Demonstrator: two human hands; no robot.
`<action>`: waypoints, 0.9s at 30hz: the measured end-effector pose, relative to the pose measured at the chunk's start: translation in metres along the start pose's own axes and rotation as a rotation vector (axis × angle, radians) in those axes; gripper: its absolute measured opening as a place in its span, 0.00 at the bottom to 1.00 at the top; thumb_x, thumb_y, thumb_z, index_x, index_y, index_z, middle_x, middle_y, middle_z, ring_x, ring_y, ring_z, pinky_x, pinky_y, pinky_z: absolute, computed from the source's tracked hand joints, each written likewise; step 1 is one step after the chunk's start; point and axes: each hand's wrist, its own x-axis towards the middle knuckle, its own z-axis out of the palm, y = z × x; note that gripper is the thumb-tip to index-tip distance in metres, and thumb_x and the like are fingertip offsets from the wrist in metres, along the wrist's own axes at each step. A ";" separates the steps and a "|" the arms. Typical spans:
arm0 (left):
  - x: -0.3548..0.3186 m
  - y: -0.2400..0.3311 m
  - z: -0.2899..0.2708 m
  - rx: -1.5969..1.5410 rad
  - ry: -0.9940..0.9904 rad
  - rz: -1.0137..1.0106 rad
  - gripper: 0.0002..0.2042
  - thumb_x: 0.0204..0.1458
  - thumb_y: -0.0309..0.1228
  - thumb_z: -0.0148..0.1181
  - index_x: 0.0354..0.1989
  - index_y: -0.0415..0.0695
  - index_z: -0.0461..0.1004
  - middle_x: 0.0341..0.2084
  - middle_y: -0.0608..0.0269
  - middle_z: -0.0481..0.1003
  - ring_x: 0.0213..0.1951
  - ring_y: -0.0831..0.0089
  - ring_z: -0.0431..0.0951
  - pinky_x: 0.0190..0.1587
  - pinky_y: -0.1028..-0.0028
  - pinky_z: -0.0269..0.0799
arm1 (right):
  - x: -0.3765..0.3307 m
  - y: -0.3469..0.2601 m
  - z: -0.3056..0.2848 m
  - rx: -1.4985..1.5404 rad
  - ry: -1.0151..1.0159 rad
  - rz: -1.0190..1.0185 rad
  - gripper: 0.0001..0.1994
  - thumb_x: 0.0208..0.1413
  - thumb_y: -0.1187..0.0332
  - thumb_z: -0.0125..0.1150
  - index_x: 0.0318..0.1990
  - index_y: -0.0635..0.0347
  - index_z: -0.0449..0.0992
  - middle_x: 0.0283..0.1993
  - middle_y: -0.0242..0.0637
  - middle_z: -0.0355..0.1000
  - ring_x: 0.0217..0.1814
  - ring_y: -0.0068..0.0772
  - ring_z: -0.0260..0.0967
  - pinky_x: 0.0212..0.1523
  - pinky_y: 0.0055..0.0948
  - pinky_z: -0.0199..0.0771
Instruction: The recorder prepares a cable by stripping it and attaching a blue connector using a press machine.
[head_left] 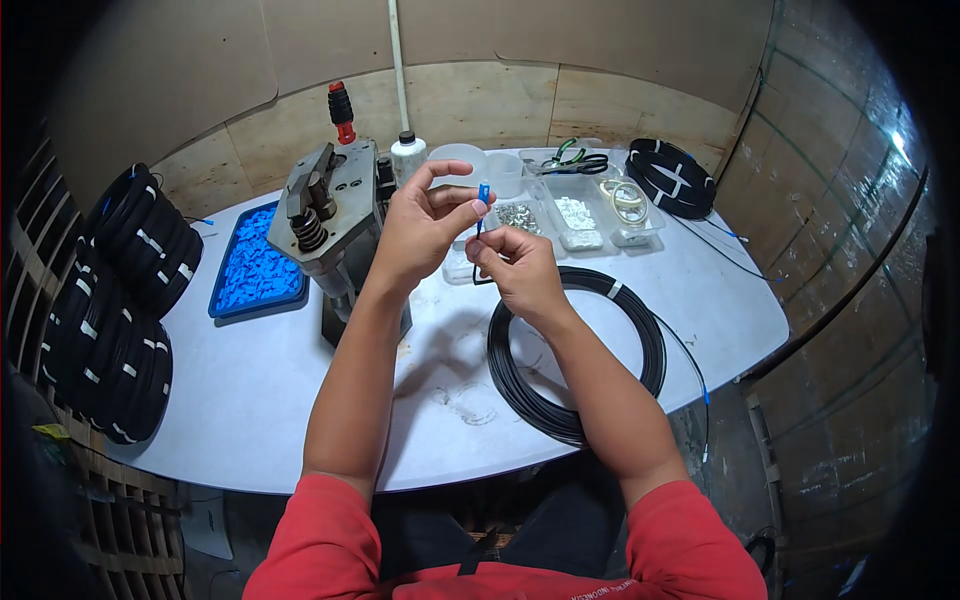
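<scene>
Hands mid-table, left hand [420, 225] fingers pinching blue connector [483, 193], right hand [515, 268] fingers gripping black cable [478, 262], bare table [280, 390] nearer.

White table [250, 400] fills the middle, plywood wall [480, 100] behind it, a pale pipe [397, 60] running up. Worn boards [850, 200] on the right catch a light glare.

A small, makeshift assembly workshop. Bare plywood walls [480, 100] close in a white worktable [260, 400]. Just left of the left hand [420, 225] stands a metal hand press [325, 215], with a blue tray of small blue parts [255, 265] beyond it. Stacked black cable coils [120, 300] sit far left. Behind the hands, clear bins of small fittings [575, 215].
</scene>
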 end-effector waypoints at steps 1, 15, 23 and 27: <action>0.000 0.000 0.000 0.000 0.001 0.000 0.21 0.50 0.20 0.65 0.52 0.39 0.67 0.39 0.53 0.80 0.44 0.72 0.80 0.49 0.71 0.76 | 0.000 0.000 0.000 0.004 0.000 0.000 0.06 0.58 0.71 0.66 0.34 0.65 0.79 0.28 0.27 0.74 0.28 0.12 0.65 0.29 0.19 0.66; 0.002 0.003 -0.005 0.058 -0.002 -0.054 0.20 0.52 0.22 0.65 0.53 0.38 0.67 0.39 0.51 0.80 0.42 0.72 0.80 0.48 0.73 0.75 | 0.001 -0.008 -0.009 0.071 -0.023 0.086 0.08 0.57 0.67 0.68 0.33 0.62 0.79 0.27 0.26 0.73 0.29 0.15 0.65 0.31 0.20 0.67; 0.001 0.002 -0.006 0.047 0.024 -0.039 0.20 0.51 0.21 0.65 0.53 0.38 0.67 0.38 0.54 0.81 0.43 0.73 0.80 0.48 0.74 0.75 | 0.001 -0.007 -0.009 0.082 -0.038 0.104 0.08 0.58 0.67 0.67 0.32 0.62 0.78 0.28 0.27 0.72 0.30 0.17 0.66 0.34 0.21 0.68; 0.002 0.004 -0.007 0.057 -0.010 -0.068 0.20 0.51 0.20 0.64 0.53 0.37 0.67 0.37 0.54 0.81 0.44 0.73 0.81 0.48 0.73 0.75 | 0.002 -0.005 -0.009 0.101 -0.052 0.092 0.08 0.58 0.67 0.66 0.32 0.63 0.78 0.28 0.28 0.72 0.30 0.18 0.66 0.34 0.22 0.69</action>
